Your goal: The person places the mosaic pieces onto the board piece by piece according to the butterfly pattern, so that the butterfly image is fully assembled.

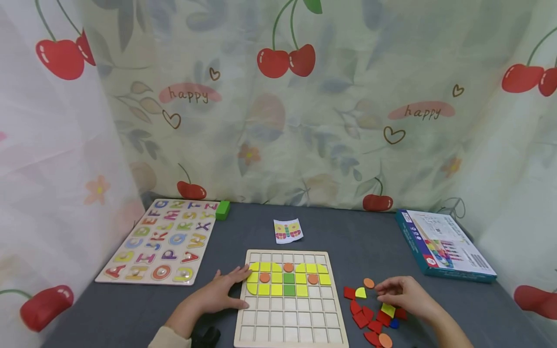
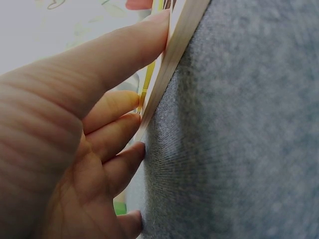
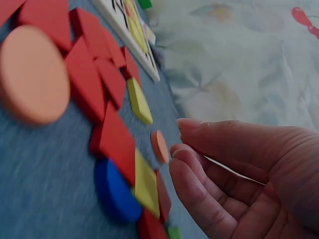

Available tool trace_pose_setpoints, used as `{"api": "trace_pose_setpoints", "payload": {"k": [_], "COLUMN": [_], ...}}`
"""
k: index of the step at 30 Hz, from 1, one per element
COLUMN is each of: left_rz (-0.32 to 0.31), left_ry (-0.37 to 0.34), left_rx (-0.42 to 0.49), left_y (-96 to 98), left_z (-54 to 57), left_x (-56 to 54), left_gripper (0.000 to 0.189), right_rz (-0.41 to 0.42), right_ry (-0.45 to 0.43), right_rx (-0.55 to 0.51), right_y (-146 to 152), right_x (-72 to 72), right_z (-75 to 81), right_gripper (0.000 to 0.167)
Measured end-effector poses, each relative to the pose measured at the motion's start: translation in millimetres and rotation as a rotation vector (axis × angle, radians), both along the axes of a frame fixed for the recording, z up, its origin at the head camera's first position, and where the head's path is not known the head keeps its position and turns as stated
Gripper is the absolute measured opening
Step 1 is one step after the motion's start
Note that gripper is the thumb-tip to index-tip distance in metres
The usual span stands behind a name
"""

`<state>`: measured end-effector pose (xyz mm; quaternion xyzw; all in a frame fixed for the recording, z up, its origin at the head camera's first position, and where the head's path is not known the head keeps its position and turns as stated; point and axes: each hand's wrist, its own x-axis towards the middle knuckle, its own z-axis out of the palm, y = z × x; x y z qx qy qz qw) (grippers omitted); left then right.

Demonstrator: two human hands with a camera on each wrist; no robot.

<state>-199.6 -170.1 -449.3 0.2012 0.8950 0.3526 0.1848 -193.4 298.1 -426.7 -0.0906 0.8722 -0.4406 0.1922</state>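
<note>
Loose pieces: red pieces (image 1: 375, 326) lie overlapping on the near right of the tabletop (image 1: 361, 241), with a yellow square (image 1: 388, 310) and blue piece (image 1: 394, 323) among them; the heap seems put there for easy reach.
Right hand: the right hand (image 1: 404, 294) hovers over the heap, fingers loosely bent, grasping nothing visible, just beside an orange disc (image 1: 369, 283); the bend suggests readiness to pinch.
Left hand: the left hand (image 1: 219, 292), fingers spread and clenched on nothing, touches the left edge of the grid board (image 1: 292, 320), probably to steady it.
Grid board: it lies flat between the hands; yellow tiles (image 1: 276, 290), green squares (image 1: 289, 284) and three orange discs fill upper rows.
Picture card: the small card (image 1: 287, 231) lies just beyond the board, perhaps so its coloured pattern can be seen.
Far sides: a letter board (image 1: 149, 270) and green block (image 1: 222, 210) sit left, a box (image 1: 452, 241) right, seemingly aside from the work.
Right-wrist view only: a green scrap (image 3: 173, 232) below the yellow square.
Left-wrist view only: the thumb against the board's side, its thickness exposed.
Head view only: the whole tile layout.
</note>
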Motion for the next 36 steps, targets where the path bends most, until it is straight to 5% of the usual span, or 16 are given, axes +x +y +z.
{"api": "trace_pose_setpoints", "payload": {"k": [13, 28, 36], "left_rz": [-0.001, 0.008, 0.002], "left_ry": [-0.002, -0.014, -0.004], "left_rx": [-0.002, -0.01, -0.014], "left_y": [0.2, -0.6, -1.2], "left_z": [-0.3, -0.1, -1.2], "left_x": [-0.1, 0.0, -1.5], "left_gripper": [0.081, 0.081, 0.081], "right_rz": [-0.013, -0.042, -0.057], "right_ry": [-0.008, 0.065, 0.032], "right_rx": [0.036, 0.132, 0.075], "right_y": [25.0, 15.3, 13.9], "right_x": [15.2, 21.2, 19.1], "right_z": [-11.3, -13.1, -13.5], "right_gripper": [0.04, 0.037, 0.034]}}
